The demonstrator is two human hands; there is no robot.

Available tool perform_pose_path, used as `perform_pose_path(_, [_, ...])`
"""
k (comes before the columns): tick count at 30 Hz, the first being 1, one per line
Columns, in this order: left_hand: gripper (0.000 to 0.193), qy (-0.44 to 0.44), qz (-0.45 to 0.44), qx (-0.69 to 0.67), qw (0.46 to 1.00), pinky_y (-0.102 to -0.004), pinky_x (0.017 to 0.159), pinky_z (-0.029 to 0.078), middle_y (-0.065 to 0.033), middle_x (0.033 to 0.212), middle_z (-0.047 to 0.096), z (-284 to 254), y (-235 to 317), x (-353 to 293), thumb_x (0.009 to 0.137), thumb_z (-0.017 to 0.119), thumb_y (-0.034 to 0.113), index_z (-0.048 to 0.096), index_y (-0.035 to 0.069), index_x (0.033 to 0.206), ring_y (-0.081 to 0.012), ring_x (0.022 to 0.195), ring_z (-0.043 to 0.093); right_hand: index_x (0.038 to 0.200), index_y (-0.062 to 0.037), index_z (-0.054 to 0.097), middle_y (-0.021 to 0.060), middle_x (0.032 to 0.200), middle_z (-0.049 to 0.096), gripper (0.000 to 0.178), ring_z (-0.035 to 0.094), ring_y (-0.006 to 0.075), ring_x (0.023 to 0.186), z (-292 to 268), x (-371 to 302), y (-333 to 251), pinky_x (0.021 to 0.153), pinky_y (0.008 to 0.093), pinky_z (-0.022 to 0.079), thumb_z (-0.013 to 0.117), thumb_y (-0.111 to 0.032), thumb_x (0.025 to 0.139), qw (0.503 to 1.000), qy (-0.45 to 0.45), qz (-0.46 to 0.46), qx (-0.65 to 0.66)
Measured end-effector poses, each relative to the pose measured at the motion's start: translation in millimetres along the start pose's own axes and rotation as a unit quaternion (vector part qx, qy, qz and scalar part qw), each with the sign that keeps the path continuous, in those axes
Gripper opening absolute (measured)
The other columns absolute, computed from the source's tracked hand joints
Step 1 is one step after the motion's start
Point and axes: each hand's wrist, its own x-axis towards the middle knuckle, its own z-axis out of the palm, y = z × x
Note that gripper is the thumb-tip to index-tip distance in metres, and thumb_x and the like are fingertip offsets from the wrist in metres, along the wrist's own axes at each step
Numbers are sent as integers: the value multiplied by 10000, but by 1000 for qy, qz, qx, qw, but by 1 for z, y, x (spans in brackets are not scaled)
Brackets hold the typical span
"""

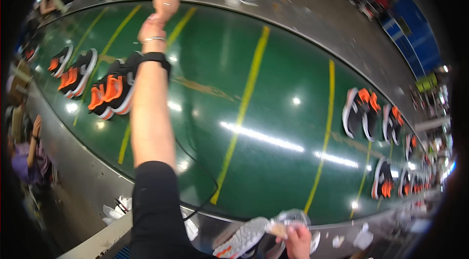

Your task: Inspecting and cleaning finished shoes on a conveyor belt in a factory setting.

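Well, at the far left a person in purple sits beside the belt, whose green surface is crossed by yellow lines. Next come black-and-orange shoes lying on it in a slanting row, the nearest ones partly behind the left forearm. That arm, black-sleeved to about the elbow and bare beyond, stretches nearly straight up across the belt, a black band at its wrist. The left hand, fingers curled, meets a co-worker's hand over the far side; whether its grip closes on anything, I cannot tell. A dark cable loops right of the forearm. At the near edge, a grey-soled shoe lies with its sole facing up, just left of the right hand. There the grip is pinched on a clear wrapper, thumb and fingers pointing up and leftward, the forearm out of view. Farther right, more shoes stand in two rows on the belt.
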Motion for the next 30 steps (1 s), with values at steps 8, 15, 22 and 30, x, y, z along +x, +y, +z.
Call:
perform_pose_path(8, [144,81,-156,121,977,-231,316,306,-20,553,439,78,44,-142,706,663,132,555,54,760,-104,360,347,1053,-6,492,93,997,569,196,563,167,865,1,-5,5,733,312,468,426,-112,901,991,-44,-88,93])
perform_pose_path(15, [519,-710,-83,193,672,-307,773,440,-84,1041,544,147,153,-432,725,666,284,495,1,1125,-182,920,537,1027,-5,538,51,985,568,190,530,119,893,-35,-53,38,792,268,420,453,-112,896,978,-81,-166,94])
perform_pose_path(22, [381,-723,-98,516,449,-363,685,469,-132,878,586,43,266,-589,669,662,85,504,17,1008,-300,804,586,1014,-5,581,17,879,544,185,501,74,804,-69,-113,71,727,195,396,536,-80,851,947,-213,-227,-81])
perform_pose_path(30, [147,-644,-325,489,490,-312,653,453,-83,860,586,-87,316,-658,666,583,47,482,42,773,-236,742,573,1101,-17,523,66,916,586,344,548,115,865,-114,-125,125,787,256,433,622,-109,785,930,-298,-126,-173])
